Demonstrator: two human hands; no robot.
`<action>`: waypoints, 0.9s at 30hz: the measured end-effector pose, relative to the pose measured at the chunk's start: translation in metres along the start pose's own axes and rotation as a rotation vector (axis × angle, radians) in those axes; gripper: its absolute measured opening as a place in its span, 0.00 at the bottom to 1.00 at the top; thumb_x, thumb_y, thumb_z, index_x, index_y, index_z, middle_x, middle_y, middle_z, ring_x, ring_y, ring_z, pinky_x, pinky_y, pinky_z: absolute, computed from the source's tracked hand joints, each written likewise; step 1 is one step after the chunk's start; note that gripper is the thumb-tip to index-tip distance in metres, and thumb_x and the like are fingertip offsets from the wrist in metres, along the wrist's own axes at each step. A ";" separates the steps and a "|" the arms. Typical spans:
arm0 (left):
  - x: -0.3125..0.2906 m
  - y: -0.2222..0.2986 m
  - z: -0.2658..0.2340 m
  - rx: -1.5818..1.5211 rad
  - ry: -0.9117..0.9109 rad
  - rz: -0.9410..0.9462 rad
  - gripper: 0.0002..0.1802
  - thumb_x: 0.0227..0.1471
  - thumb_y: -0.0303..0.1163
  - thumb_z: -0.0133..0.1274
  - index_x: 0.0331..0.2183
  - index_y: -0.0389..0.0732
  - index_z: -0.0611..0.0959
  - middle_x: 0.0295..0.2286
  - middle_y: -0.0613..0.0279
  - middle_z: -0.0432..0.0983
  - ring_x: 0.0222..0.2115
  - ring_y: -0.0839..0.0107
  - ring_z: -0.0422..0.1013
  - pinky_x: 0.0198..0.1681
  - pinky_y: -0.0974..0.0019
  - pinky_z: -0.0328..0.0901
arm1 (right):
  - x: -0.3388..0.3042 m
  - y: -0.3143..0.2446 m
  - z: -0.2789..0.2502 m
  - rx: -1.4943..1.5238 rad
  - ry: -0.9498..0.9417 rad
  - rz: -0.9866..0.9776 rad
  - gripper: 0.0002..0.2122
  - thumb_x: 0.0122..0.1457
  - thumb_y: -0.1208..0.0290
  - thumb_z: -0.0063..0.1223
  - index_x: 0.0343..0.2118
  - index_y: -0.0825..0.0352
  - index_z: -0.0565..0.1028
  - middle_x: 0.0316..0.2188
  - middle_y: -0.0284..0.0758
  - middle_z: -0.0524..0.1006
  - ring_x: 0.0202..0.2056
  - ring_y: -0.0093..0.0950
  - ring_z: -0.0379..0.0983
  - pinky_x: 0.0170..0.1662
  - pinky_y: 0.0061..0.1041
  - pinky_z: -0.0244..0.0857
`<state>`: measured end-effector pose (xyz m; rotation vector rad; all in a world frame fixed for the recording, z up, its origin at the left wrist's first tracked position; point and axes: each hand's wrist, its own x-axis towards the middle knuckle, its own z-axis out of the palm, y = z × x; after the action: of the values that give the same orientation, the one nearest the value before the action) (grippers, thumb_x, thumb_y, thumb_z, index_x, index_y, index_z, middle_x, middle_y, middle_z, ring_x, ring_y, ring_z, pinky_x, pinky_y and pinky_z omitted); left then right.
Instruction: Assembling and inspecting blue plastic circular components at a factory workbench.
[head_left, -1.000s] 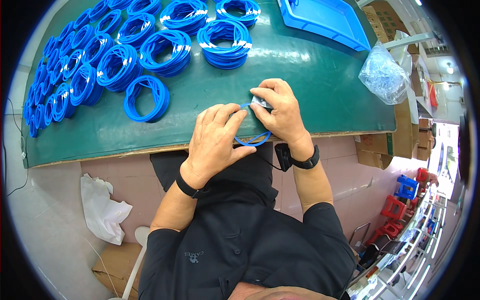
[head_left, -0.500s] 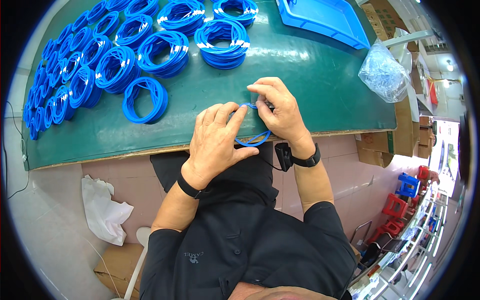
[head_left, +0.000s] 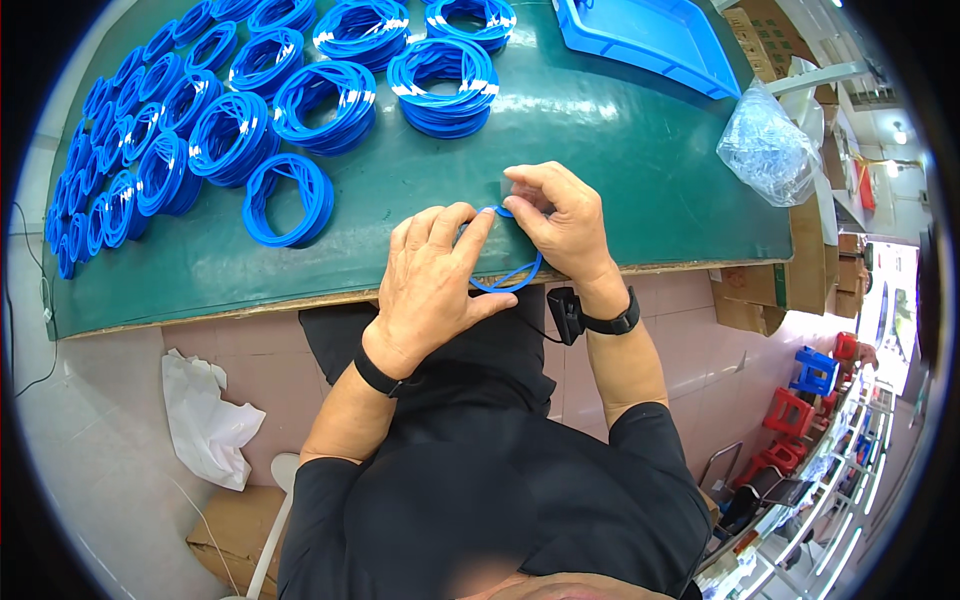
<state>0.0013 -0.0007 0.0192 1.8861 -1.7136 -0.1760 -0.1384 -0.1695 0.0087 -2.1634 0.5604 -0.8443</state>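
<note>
Near the table's front edge, a thin blue cord bent into a loop runs between my hands. My left hand is closed on it, thumb stretched toward the right and fingertips at the cord's upper part. Opposite, the right hand pinches the cord just beside the left fingertips. A small clear piece shows at the right fingers; its kind is hard to make out. To the left lies a smaller blue coil, apart from both hands.
Rows of blue coils with white bands cover the left and far part of the green table. A blue tray lies at the far right, with a clear plastic bag at the table's right edge. Cardboard boxes stand beyond.
My right fingers have shifted slightly down along the cord, and the hand is a little more curled. The left hand keeps its place.
</note>
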 end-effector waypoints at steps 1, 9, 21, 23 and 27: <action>0.000 0.000 0.000 0.004 0.003 0.004 0.53 0.34 0.52 0.80 0.60 0.42 0.80 0.55 0.60 0.71 0.58 0.56 0.66 0.63 0.49 0.60 | 0.000 -0.001 0.000 0.021 0.007 0.022 0.16 0.55 0.85 0.69 0.47 0.67 0.84 0.34 0.33 0.82 0.31 0.21 0.80 0.34 0.20 0.75; 0.001 0.000 0.000 0.000 -0.001 -0.002 0.53 0.33 0.52 0.80 0.60 0.42 0.80 0.55 0.60 0.71 0.58 0.56 0.66 0.62 0.49 0.60 | 0.001 -0.003 0.004 0.014 0.027 -0.004 0.14 0.56 0.83 0.67 0.46 0.67 0.83 0.32 0.37 0.83 0.31 0.28 0.82 0.34 0.26 0.76; 0.001 0.000 -0.001 -0.019 0.007 0.000 0.53 0.33 0.50 0.80 0.61 0.42 0.80 0.55 0.59 0.72 0.58 0.52 0.67 0.62 0.48 0.61 | 0.002 -0.004 0.003 0.015 -0.003 0.034 0.14 0.56 0.83 0.68 0.46 0.67 0.84 0.32 0.37 0.83 0.29 0.27 0.82 0.34 0.26 0.76; 0.001 0.000 -0.001 -0.024 0.012 0.000 0.53 0.33 0.50 0.80 0.61 0.42 0.80 0.55 0.58 0.72 0.58 0.52 0.67 0.62 0.48 0.61 | 0.002 -0.003 0.002 0.002 -0.015 0.045 0.14 0.56 0.83 0.68 0.45 0.67 0.84 0.32 0.36 0.83 0.29 0.27 0.81 0.34 0.26 0.76; 0.000 -0.001 -0.001 -0.032 0.010 -0.001 0.53 0.33 0.49 0.80 0.61 0.41 0.80 0.55 0.59 0.72 0.57 0.52 0.67 0.62 0.48 0.61 | 0.003 -0.004 0.003 -0.008 -0.016 0.031 0.14 0.56 0.83 0.68 0.45 0.67 0.84 0.32 0.36 0.83 0.29 0.28 0.81 0.33 0.27 0.75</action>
<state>0.0021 -0.0007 0.0194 1.8621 -1.6930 -0.1931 -0.1337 -0.1673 0.0111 -2.1617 0.5885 -0.8081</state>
